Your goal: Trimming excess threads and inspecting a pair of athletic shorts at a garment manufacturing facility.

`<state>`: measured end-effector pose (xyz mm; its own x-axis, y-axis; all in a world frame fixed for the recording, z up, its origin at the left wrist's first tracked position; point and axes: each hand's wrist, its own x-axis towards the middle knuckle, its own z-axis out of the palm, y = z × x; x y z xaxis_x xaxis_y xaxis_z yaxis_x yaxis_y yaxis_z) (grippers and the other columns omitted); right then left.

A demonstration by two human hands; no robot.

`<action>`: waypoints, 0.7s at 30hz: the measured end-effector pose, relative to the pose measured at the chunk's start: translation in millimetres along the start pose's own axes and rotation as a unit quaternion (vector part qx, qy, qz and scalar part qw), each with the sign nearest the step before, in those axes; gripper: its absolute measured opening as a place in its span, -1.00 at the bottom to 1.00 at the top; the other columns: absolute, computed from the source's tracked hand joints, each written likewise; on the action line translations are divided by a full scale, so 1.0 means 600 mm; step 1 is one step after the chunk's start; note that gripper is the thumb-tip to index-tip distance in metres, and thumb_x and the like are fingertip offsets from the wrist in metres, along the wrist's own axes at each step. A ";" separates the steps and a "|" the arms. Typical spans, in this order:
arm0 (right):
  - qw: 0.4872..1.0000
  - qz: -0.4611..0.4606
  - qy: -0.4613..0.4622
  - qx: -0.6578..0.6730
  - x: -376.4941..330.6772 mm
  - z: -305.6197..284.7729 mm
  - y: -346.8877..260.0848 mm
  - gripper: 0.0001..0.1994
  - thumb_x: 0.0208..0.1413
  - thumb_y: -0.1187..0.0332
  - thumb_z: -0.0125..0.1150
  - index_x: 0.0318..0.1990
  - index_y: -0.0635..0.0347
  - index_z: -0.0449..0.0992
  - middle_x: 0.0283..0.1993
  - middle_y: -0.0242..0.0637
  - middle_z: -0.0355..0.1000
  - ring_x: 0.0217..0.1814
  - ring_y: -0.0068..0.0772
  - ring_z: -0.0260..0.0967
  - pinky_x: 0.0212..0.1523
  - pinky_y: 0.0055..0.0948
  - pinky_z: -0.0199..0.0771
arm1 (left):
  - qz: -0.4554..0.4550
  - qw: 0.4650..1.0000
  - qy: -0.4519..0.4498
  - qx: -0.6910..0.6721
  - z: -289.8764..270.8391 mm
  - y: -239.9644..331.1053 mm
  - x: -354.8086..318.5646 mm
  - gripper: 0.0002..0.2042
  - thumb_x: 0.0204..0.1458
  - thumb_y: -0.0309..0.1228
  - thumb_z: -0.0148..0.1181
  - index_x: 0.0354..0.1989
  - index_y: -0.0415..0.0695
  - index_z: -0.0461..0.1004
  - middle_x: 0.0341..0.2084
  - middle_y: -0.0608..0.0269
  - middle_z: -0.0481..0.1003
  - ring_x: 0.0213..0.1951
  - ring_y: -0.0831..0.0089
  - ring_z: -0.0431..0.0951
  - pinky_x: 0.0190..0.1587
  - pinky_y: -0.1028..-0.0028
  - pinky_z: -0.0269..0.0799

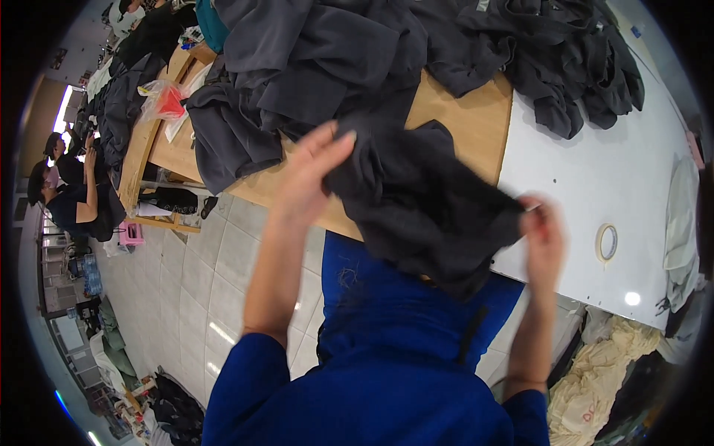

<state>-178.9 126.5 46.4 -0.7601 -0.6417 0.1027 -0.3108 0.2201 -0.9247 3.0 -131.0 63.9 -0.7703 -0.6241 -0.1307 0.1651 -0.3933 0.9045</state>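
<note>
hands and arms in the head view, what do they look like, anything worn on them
The left hand and right hand are bare, without gloves; blur hides finer detail. The forearms are uncovered, with nothing visible worn on them. The short sleeves are deep blue, ending near the elbows.

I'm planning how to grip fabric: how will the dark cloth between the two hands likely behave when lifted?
The dark cloth is probably floppy: it sags in loose folds. It is likely light for its size, since the right hand seems to pinch only a corner. It seems unlikely to roll, being crumpled rather than round.
</note>
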 end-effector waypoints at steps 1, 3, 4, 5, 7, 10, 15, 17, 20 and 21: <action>0.994 -0.046 0.090 0.036 0.038 -0.033 -0.013 -0.76 0.15 0.46 0.06 -0.02 0.17 0.45 -0.42 -0.55 0.22 -0.41 -0.76 0.10 -0.36 -0.75 0.16 | 0.060 0.994 -0.032 0.089 0.019 0.055 0.009 -0.75 0.12 -0.41 0.09 -0.10 -0.30 0.42 -0.26 0.30 0.51 -0.22 0.60 0.49 -0.11 0.61 0.38; 0.977 -0.076 0.190 0.054 0.097 -0.099 -0.093 -0.71 0.19 0.36 0.07 0.07 0.13 0.43 -0.48 -0.58 0.21 -0.49 -0.78 0.11 -0.42 -0.79 0.15 | 0.179 0.938 -0.066 0.290 0.074 0.156 0.034 -0.75 0.08 -0.43 0.15 -0.10 -0.29 0.43 -0.27 0.33 0.51 -0.25 0.65 0.49 -0.11 0.64 0.36; 0.969 -0.122 0.189 0.099 0.125 -0.125 -0.122 -0.67 0.20 0.32 0.07 0.10 0.16 0.39 -0.43 -0.52 0.35 -0.45 -0.77 0.26 -0.37 -0.75 0.28 | 0.243 0.881 -0.065 0.400 0.101 0.202 0.039 -0.72 0.08 -0.41 0.15 -0.06 -0.27 0.42 -0.22 0.30 0.52 -0.23 0.62 0.51 -0.06 0.61 0.37; 0.967 -0.167 0.167 0.099 0.146 -0.142 -0.156 -0.66 0.21 0.33 0.04 0.12 0.20 0.36 -0.31 -0.40 0.47 -0.33 -0.69 0.41 -0.25 -0.69 0.40 | 0.315 0.833 -0.044 0.453 0.106 0.247 0.043 -0.70 0.10 -0.35 0.13 -0.04 -0.25 0.42 -0.21 0.28 0.51 -0.22 0.60 0.51 -0.06 0.60 0.37; 0.956 -0.240 0.157 0.065 0.159 -0.191 -0.201 -0.66 0.22 0.35 0.01 0.12 0.23 0.35 -0.21 -0.30 0.50 -0.22 -0.61 0.47 -0.17 -0.65 0.44 | 0.395 0.781 0.005 0.484 0.169 0.302 0.026 -0.74 0.14 -0.26 0.08 -0.19 -0.22 0.44 -0.39 0.36 0.47 -0.35 0.62 0.44 -0.21 0.63 0.33; 0.951 -0.275 0.137 -0.024 0.150 -0.268 -0.202 -0.67 0.26 0.42 -0.11 0.14 0.32 0.31 0.20 -0.13 0.27 -0.07 -0.54 0.45 -0.10 -0.65 0.45 | 0.429 0.786 0.052 0.442 0.223 0.317 0.001 -0.75 0.17 -0.27 0.04 -0.39 -0.20 0.47 -0.59 0.42 0.42 -0.51 0.71 0.36 -0.36 0.71 0.26; 0.945 -0.239 0.184 0.128 0.094 -0.315 -0.137 -0.66 0.24 0.45 -0.08 0.15 0.37 0.29 0.05 -0.16 0.39 -0.34 -0.62 0.38 -0.21 -0.75 0.37 | 0.426 0.807 0.062 0.403 0.211 0.302 -0.006 -0.59 0.18 -0.08 -0.03 -0.37 -0.25 0.49 -0.59 0.39 0.42 -0.51 0.70 0.37 -0.37 0.73 0.26; 0.942 -0.242 0.140 0.186 0.083 -0.326 -0.138 -0.65 0.22 0.44 -0.06 0.14 0.37 0.29 -0.02 -0.20 0.40 -0.39 -0.65 0.31 -0.27 -0.75 0.33 | 0.408 0.830 -0.004 0.380 0.206 0.310 -0.004 -0.55 0.17 -0.04 -0.04 -0.36 -0.26 0.49 -0.59 0.39 0.42 -0.50 0.69 0.38 -0.35 0.71 0.27; 0.918 -0.251 0.044 0.304 0.080 -0.326 -0.155 -0.63 0.19 0.43 -0.01 0.13 0.37 0.29 -0.16 -0.26 0.44 -0.49 -0.70 0.17 -0.39 -0.75 0.25 | 0.380 0.853 -0.098 0.343 0.198 0.313 0.001 -0.50 0.16 0.03 -0.05 -0.34 -0.26 0.50 -0.59 0.37 0.42 -0.49 0.68 0.39 -0.34 0.69 0.28; 0.923 -0.239 -0.037 0.298 0.097 -0.306 -0.172 -0.65 0.20 0.37 0.02 0.12 0.27 0.34 -0.19 -0.28 0.47 -0.34 -0.66 0.32 -0.29 -0.70 0.35 | 0.374 0.857 -0.130 0.330 0.203 0.312 0.002 -0.48 0.15 0.06 -0.06 -0.34 -0.27 0.50 -0.60 0.37 0.42 -0.49 0.67 0.39 -0.33 0.69 0.28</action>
<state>-295.6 201.6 215.4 -0.5686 -0.6142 0.5471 -0.2145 -0.5314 -0.8195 -41.7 -123.0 282.5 -0.7261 -0.3307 0.6028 0.3540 0.5718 0.7401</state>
